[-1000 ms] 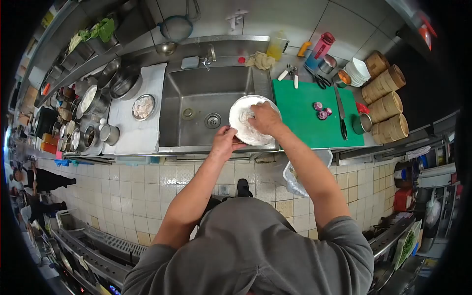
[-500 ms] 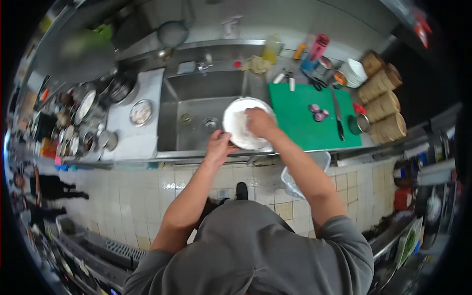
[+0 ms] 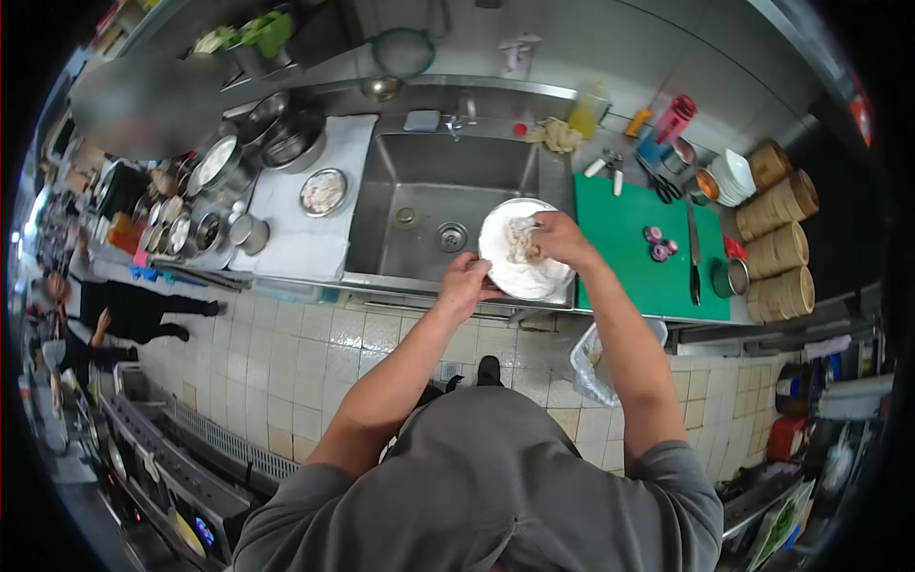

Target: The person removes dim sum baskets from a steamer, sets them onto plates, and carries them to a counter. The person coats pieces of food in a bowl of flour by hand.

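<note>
A round shallow metal bowl (image 3: pixel 488 225) of white powder is held over the right front part of the sink. My left hand (image 3: pixel 463 286) grips its lower left rim, fingers curled beneath. My right hand (image 3: pixel 564 238) reaches in from the right, its fingers closed on a pale, powder-coated clump of food (image 3: pixel 522 240). What kind of food it is I cannot make out. White powder covers the rest of the bowl's inside.
The steel sink (image 3: pixel 400 257) lies left of the bowl. A green cutting board (image 3: pixel 620 276) with a knife (image 3: pixel 695 253) and cut onion pieces (image 3: pixel 658 242) is on the right. On the left, a plate of pale food (image 3: pixel 324 193) rests on a white cloth (image 3: pixel 305 238). A lined bin (image 3: pixel 593 367) stands below.
The view has shifted, so the counter sits farther right. My right hand, earlier pressed into the white powder, now has the coated clump at its fingers. My left hand still grips the bowl's rim.
</note>
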A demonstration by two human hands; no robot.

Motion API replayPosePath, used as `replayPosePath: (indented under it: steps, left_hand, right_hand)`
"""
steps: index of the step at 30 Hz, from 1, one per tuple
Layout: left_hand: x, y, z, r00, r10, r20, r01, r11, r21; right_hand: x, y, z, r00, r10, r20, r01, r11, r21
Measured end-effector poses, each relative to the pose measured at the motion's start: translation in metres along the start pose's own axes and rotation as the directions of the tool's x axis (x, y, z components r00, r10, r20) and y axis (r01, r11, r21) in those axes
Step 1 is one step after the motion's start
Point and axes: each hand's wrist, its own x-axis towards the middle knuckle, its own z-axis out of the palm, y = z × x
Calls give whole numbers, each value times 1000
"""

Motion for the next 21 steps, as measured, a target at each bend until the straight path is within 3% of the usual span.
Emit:
replayPosePath:
  steps: [3, 5, 6, 7, 8, 10, 11, 15, 21]
  left_hand:
    - [-2, 1, 0, 1000, 11, -29, -11, 1000, 1]
    - [-5, 4, 3, 999, 12, -34, -12, 1000, -4]
    - [-8, 6, 3, 999, 15, -36, -16, 1000, -20]
    - [-7, 4, 3, 998, 16, -65, -19, 999, -48]
    - [-6, 2, 1, 995, 19, -102, -21, 1000, -20]
    - [-6, -1, -5, 996, 29, -82, -31, 999, -17]
    - [-7, -1, -6, 996, 37, -85, -40, 999, -30]
    - [-12, 5, -12, 995, 31, -91, -32, 999, -9]
    - [-12, 9, -19, 993, 43, -114, -51, 997, -62]
  right_hand:
    - [5, 2, 4, 993, 96, 61, -100, 994, 54]
    - [5, 0, 20, 986, -82, -145, 56, 983, -175]
    - [6, -4, 24, 991, -60, -124, 29, 971, -239]
    - [5, -4, 36, 973, -95, -212, 33, 959, -281]
    - [9, -10, 40, 985, -37, -167, 0, 976, -216]
    - [9, -14, 49, 972, -121, -203, 67, 964, -257]
    - [13, -14, 50, 984, -60, -166, 17, 969, -247]
    - [3, -43, 41, 989, -61, -131, 23, 963, -270]
    - [9, -43, 32, 978, -159, -135, 125, 965, -230]
